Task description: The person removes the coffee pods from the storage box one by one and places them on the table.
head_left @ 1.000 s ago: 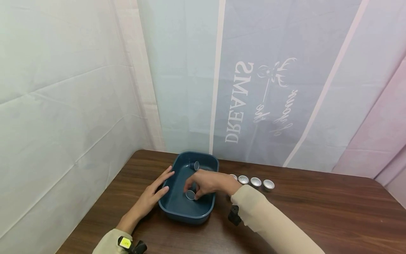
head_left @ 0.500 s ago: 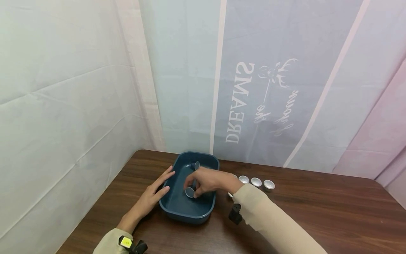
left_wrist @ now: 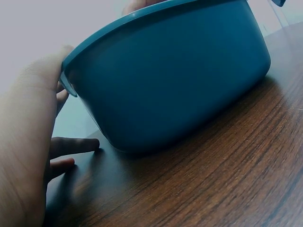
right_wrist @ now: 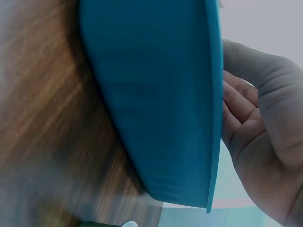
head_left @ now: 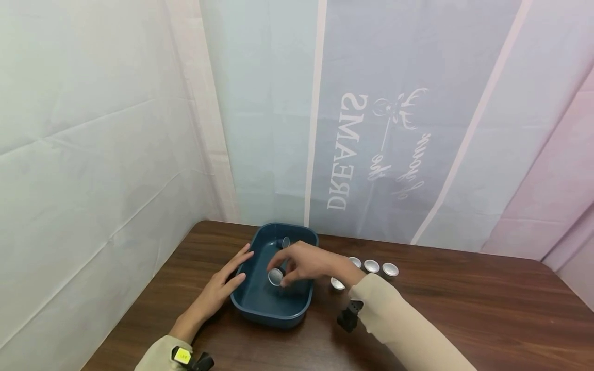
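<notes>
My right hand (head_left: 303,264) is over the dark blue plastic basin (head_left: 271,315), its thumb and fingers pinching a coffee capsule (head_left: 276,277) with a round silvery lid. A second coffee capsule (head_left: 285,242) lies on its side at the basin's far end. My left hand (head_left: 218,283) rests against the basin's left rim with fairly straight, spread fingers. In the left wrist view some fingertips (left_wrist: 90,145) are low beside the basin wall, near the tabletop. The right wrist view shows the basin wall (right_wrist: 156,90) hiding my right fingertips and the pinched capsule.
Right of the basin, several coffee capsules (head_left: 372,266) stand lid up on the brown wooden table (head_left: 464,304). Another capsule (head_left: 337,283) sits nearer, close to my right forearm, which hides part of the group. A printed curtain (head_left: 269,129) hangs behind the table.
My right hand has shifted slightly up in the head view with the capsule, whose lid faces the camera more. A capsule beside the wrist shows more fully. My left hand stays at the rim.
</notes>
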`<state>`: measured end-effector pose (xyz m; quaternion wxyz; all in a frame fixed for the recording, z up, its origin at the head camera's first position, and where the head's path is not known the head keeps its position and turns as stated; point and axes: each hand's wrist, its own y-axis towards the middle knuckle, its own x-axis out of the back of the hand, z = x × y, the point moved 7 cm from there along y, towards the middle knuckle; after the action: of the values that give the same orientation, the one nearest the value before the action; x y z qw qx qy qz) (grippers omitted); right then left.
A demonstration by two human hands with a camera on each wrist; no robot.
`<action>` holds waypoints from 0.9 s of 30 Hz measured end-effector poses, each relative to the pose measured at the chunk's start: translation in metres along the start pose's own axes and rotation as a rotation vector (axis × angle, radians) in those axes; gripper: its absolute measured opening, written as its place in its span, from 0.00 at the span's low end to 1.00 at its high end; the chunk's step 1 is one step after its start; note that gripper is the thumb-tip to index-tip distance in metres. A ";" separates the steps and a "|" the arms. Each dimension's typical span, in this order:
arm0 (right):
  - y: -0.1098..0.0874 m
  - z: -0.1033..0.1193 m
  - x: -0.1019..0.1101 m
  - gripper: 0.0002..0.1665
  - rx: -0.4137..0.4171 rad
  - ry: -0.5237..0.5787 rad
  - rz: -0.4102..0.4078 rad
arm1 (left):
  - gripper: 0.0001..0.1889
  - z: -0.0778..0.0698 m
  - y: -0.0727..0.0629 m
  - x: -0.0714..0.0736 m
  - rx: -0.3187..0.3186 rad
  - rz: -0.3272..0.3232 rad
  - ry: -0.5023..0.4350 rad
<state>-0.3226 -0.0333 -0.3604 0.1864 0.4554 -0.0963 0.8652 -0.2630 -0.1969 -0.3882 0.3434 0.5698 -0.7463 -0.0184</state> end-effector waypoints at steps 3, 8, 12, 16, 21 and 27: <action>-0.007 0.003 0.004 0.24 0.003 0.031 -0.042 | 0.25 0.010 0.000 -0.001 0.004 -0.008 0.006; -0.022 0.001 0.009 0.24 -0.020 0.105 -0.113 | 0.26 0.032 0.000 -0.003 0.005 -0.013 0.033; -0.035 -0.005 0.013 0.24 -0.030 0.177 -0.205 | 0.26 0.028 0.000 -0.002 -0.007 -0.015 0.030; -0.046 -0.009 0.017 0.25 -0.051 0.228 -0.330 | 0.26 0.035 -0.001 -0.001 -0.015 -0.025 0.036; -0.062 -0.013 0.023 0.26 -0.094 0.312 -0.453 | 0.26 0.039 -0.002 -0.001 -0.019 -0.023 0.040; -0.087 -0.010 0.030 0.26 -0.136 0.425 -0.568 | 0.26 0.038 -0.001 -0.004 -0.024 -0.016 0.050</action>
<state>-0.3093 0.0567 -0.3414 0.4649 0.2607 0.0177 0.8459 -0.2815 -0.2077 -0.4193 0.3686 0.5718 -0.7328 -0.0157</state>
